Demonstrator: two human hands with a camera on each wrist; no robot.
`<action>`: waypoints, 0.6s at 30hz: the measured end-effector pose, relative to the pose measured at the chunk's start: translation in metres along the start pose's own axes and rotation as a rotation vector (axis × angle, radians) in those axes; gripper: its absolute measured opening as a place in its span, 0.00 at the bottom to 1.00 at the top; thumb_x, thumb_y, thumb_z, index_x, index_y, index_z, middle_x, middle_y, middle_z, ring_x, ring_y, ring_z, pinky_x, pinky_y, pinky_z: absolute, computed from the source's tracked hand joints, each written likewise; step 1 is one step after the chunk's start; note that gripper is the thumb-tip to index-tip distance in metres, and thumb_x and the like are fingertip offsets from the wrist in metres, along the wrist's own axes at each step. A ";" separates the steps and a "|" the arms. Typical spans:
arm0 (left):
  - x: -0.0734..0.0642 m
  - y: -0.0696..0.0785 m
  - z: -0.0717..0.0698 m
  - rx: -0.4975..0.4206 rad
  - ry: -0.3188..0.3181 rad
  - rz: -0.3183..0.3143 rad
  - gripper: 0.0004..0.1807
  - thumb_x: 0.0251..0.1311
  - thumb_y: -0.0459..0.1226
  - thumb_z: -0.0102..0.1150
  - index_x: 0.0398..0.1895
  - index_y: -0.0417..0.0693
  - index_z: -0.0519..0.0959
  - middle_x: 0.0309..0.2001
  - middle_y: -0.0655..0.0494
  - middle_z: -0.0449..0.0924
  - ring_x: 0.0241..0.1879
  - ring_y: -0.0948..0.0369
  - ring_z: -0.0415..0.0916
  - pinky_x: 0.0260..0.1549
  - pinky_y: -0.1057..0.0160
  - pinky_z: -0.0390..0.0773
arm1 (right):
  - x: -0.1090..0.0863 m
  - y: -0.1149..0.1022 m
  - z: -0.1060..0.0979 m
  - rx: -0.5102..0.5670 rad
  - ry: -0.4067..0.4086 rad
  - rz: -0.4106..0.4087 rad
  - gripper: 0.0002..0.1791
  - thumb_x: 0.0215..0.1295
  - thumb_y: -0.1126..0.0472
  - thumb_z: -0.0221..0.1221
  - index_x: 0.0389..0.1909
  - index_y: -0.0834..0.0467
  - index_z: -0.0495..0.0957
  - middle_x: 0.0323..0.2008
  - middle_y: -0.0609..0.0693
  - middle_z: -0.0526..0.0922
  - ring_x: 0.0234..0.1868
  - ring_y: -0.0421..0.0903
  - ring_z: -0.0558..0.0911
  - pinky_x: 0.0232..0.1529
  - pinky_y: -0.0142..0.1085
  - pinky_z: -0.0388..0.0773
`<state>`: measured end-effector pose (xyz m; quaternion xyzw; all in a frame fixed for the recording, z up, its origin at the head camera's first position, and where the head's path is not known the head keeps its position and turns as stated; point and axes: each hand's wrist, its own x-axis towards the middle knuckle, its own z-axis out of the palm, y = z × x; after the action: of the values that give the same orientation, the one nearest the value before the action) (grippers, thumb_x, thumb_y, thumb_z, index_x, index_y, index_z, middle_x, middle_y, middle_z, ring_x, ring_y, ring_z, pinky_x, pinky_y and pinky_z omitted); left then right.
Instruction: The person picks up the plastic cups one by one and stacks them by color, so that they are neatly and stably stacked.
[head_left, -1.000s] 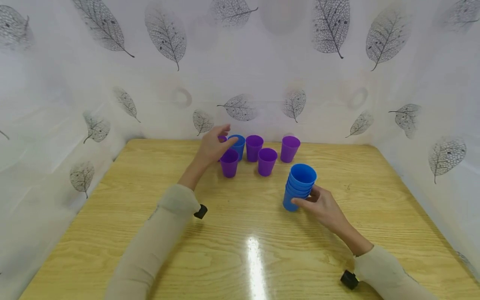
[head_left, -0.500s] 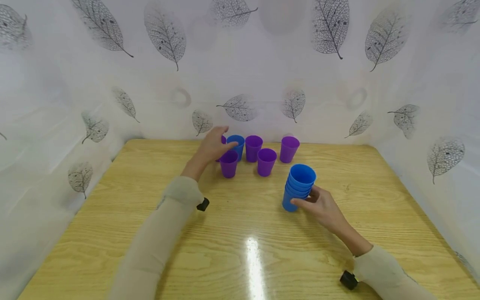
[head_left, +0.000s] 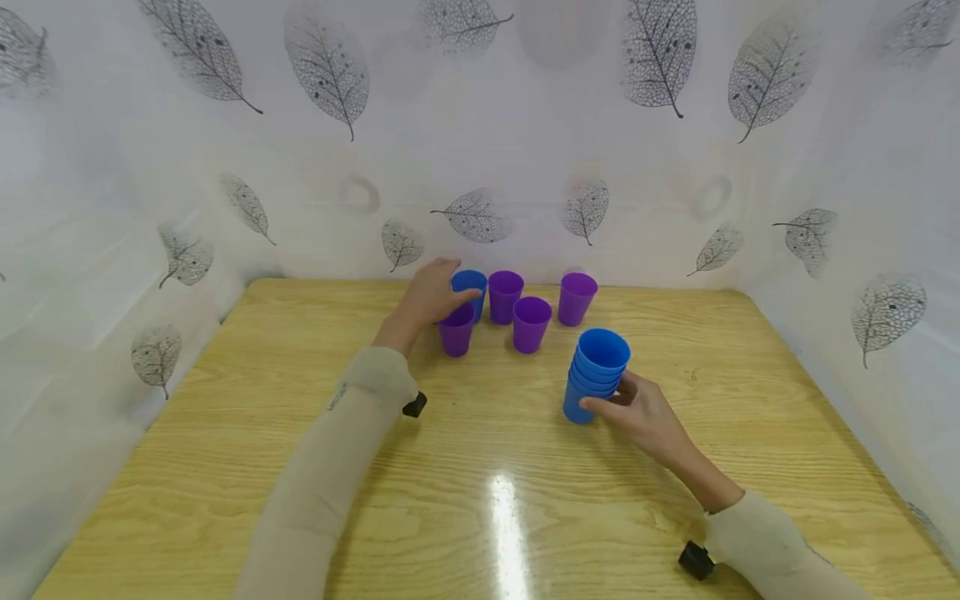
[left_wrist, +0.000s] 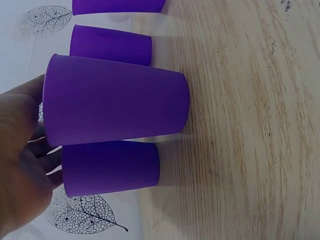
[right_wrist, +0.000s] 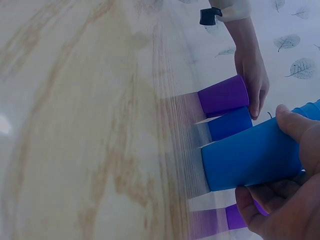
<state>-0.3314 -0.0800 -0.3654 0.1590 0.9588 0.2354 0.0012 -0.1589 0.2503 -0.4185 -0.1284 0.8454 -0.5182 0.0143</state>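
Note:
My right hand (head_left: 645, 412) grips a stack of several nested blue cups (head_left: 600, 358), standing upright right of centre, with the thumb on the near side. In the right wrist view the thumb and fingers wrap the blue stack (right_wrist: 255, 155). My left hand (head_left: 431, 293) is over the cups at the back, fingers extended and thumb overlapping a single blue cup (head_left: 472, 287). A purple cup (head_left: 456, 332) stands in front of that hand. In the left wrist view the fingers show behind the rim of another purple cup (left_wrist: 110, 167), which the hand hides in the head view.
More purple cups stand upright to the right: one at the back (head_left: 506, 296), one in front of it (head_left: 531, 325) and one farther right (head_left: 577, 298). The wooden table (head_left: 420, 492) ends at a leaf-patterned cloth (head_left: 480, 150) behind and at both sides.
My left hand has come slightly lower and to the right over the back cups, covering the leftmost purple cup that showed before. The right hand and its blue stack stay in place.

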 end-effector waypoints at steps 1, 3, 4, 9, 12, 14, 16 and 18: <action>0.000 0.000 0.000 0.012 -0.002 0.001 0.42 0.71 0.54 0.60 0.77 0.35 0.62 0.75 0.37 0.63 0.75 0.43 0.58 0.76 0.48 0.56 | 0.000 0.000 0.000 0.000 -0.001 0.000 0.31 0.70 0.59 0.68 0.68 0.69 0.71 0.60 0.64 0.81 0.61 0.62 0.81 0.60 0.55 0.80; 0.001 0.001 0.000 0.036 -0.003 0.004 0.42 0.72 0.55 0.60 0.76 0.35 0.64 0.74 0.38 0.65 0.75 0.43 0.59 0.76 0.47 0.55 | 0.000 0.000 0.000 0.001 -0.001 0.000 0.31 0.70 0.59 0.68 0.68 0.68 0.71 0.60 0.64 0.81 0.61 0.61 0.81 0.60 0.54 0.80; 0.002 0.001 0.001 0.048 -0.004 0.005 0.42 0.72 0.55 0.60 0.76 0.35 0.64 0.74 0.38 0.65 0.75 0.44 0.59 0.77 0.46 0.54 | 0.000 0.000 0.000 0.000 0.001 -0.001 0.31 0.70 0.59 0.68 0.67 0.68 0.71 0.60 0.64 0.81 0.60 0.61 0.81 0.59 0.54 0.80; 0.005 0.001 0.002 0.105 -0.021 -0.003 0.42 0.72 0.57 0.58 0.76 0.37 0.64 0.74 0.40 0.66 0.76 0.46 0.58 0.77 0.39 0.45 | -0.001 0.000 0.000 -0.004 0.004 -0.003 0.30 0.70 0.59 0.67 0.67 0.68 0.71 0.60 0.64 0.81 0.60 0.61 0.81 0.59 0.53 0.81; 0.005 0.003 0.002 0.118 -0.034 -0.026 0.41 0.72 0.57 0.58 0.76 0.38 0.65 0.74 0.41 0.67 0.76 0.46 0.58 0.76 0.35 0.41 | -0.001 0.000 0.000 -0.001 0.003 -0.006 0.30 0.70 0.60 0.68 0.67 0.68 0.71 0.60 0.64 0.81 0.60 0.61 0.81 0.59 0.53 0.81; 0.006 0.004 0.002 0.126 -0.042 -0.038 0.41 0.72 0.57 0.58 0.76 0.38 0.65 0.73 0.41 0.68 0.76 0.46 0.59 0.76 0.34 0.41 | -0.001 0.000 0.000 0.001 0.003 -0.013 0.30 0.70 0.60 0.67 0.68 0.68 0.71 0.60 0.64 0.81 0.60 0.61 0.81 0.59 0.52 0.81; 0.006 0.005 0.001 0.135 -0.049 -0.048 0.41 0.72 0.57 0.58 0.76 0.38 0.66 0.73 0.41 0.69 0.75 0.46 0.60 0.75 0.33 0.41 | -0.001 0.001 0.000 0.004 0.003 -0.016 0.30 0.70 0.60 0.67 0.68 0.68 0.71 0.60 0.64 0.81 0.60 0.60 0.81 0.59 0.51 0.81; 0.006 0.006 0.001 0.136 -0.057 -0.055 0.40 0.72 0.57 0.58 0.76 0.39 0.66 0.72 0.41 0.69 0.75 0.46 0.61 0.75 0.32 0.41 | -0.001 0.001 0.000 0.006 0.003 -0.017 0.30 0.70 0.60 0.67 0.68 0.68 0.71 0.60 0.64 0.81 0.60 0.60 0.81 0.59 0.50 0.81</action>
<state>-0.3356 -0.0728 -0.3627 0.1391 0.9762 0.1648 0.0239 -0.1584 0.2506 -0.4192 -0.1349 0.8427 -0.5212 0.0088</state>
